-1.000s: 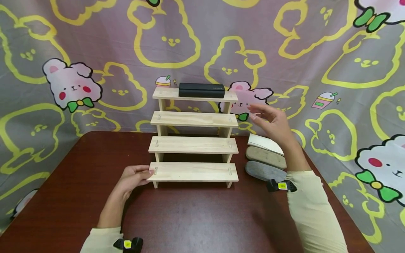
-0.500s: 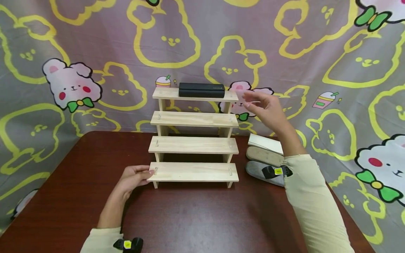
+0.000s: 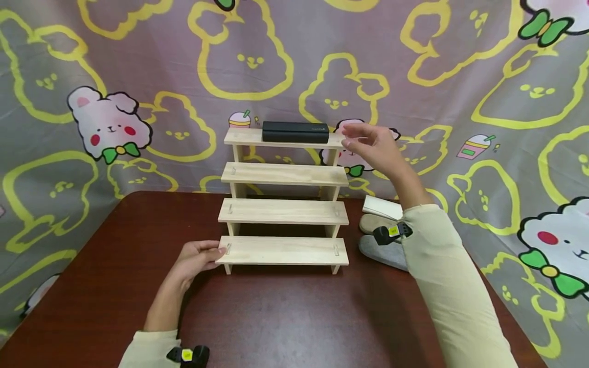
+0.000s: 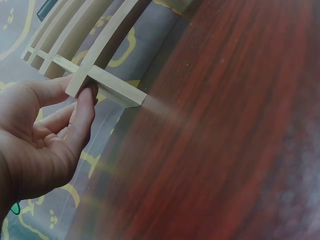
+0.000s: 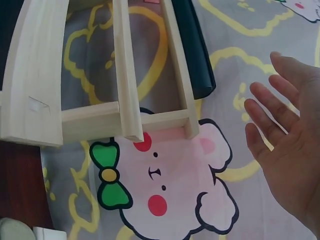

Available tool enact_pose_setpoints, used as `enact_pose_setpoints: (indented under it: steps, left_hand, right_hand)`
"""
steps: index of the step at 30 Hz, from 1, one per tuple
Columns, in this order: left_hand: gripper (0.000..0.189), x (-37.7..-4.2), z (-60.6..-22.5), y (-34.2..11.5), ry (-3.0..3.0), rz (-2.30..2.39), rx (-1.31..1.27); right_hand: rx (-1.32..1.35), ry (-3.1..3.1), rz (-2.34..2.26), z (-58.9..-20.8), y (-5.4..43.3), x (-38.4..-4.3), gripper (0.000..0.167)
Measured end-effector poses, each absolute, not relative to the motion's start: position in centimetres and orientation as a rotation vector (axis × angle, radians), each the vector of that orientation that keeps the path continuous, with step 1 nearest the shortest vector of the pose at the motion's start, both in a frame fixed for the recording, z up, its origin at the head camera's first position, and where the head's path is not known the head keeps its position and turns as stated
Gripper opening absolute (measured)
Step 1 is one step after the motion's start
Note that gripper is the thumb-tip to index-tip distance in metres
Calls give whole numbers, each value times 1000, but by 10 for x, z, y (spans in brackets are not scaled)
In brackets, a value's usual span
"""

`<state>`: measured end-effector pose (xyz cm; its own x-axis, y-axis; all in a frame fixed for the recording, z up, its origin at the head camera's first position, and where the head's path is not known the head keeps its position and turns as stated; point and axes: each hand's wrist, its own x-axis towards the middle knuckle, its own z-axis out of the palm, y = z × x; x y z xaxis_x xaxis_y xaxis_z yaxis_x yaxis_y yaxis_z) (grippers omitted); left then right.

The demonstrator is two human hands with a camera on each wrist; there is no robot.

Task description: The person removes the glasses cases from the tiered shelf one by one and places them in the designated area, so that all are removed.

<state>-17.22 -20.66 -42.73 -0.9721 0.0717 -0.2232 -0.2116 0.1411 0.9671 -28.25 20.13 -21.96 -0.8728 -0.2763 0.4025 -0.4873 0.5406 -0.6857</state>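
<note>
A light wooden stepped shelf with several tiers stands on the dark red-brown table. My left hand pinches the left end of its lowest board; the left wrist view shows the thumb and fingers on either side of that board. On the top tier lies a long black case. Near that tier's right end hovers my right hand, its fingers loosely spread with nothing between them. In the right wrist view the hand is apart from the case.
Right of the shelf on the table lie a white flat case, a tan oblong case and a grey oblong case, partly hidden by my right wrist. A patterned curtain hangs close behind.
My right hand has moved left and slightly up toward the top tier's right end, its sleeve now covering more of the cases. My left hand stays on the lowest board.
</note>
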Motion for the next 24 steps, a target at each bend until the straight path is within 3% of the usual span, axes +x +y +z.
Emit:
enact_pose_setpoints:
  steps: [11, 24]
  left_hand:
    - [56, -174, -428, -204, 2195, 1927, -154]
    - [55, -174, -429, -206, 2204, 1915, -157]
  right_hand:
    - [651, -2651, 1169, -200, 195, -306, 54]
    - [593, -2708, 1294, -204, 182, -327, 60]
